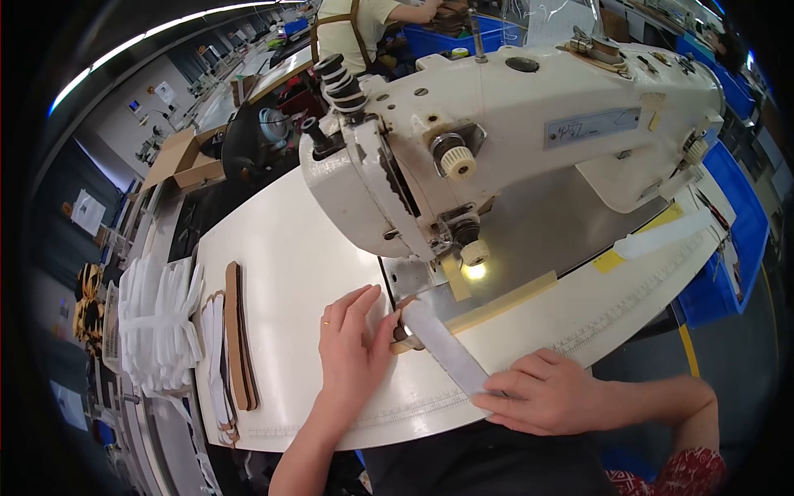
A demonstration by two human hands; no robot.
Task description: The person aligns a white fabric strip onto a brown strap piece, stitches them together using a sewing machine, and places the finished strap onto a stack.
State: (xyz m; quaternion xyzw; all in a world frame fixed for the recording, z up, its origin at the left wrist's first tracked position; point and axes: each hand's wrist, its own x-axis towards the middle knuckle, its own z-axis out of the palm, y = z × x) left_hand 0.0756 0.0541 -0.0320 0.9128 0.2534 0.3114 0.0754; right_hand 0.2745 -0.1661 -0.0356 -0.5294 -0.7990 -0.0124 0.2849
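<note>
A sewing machine (513,116) stands over the table, its lamp lit beside the needle area. A white fabric strip (447,347) slants from the front of the needle plate (409,277) toward me, with a bit of brown at its far end. My right hand (542,393) pinches the near end between thumb and fingers. My left hand (356,343) lies on the tabletop left of the strip, fingers stretched forward and apart from the thumb. Its thumb tip is close to the strip's far end; whether they touch I cannot tell.
Brown strips (240,335) and white-and-brown strips (217,364) lie at the table's left, beside a tied white bundle (157,318). Scissors (713,211) and a white piece (662,234) are at the right. A blue bin (728,273) hangs there. A person (351,33) works behind the machine.
</note>
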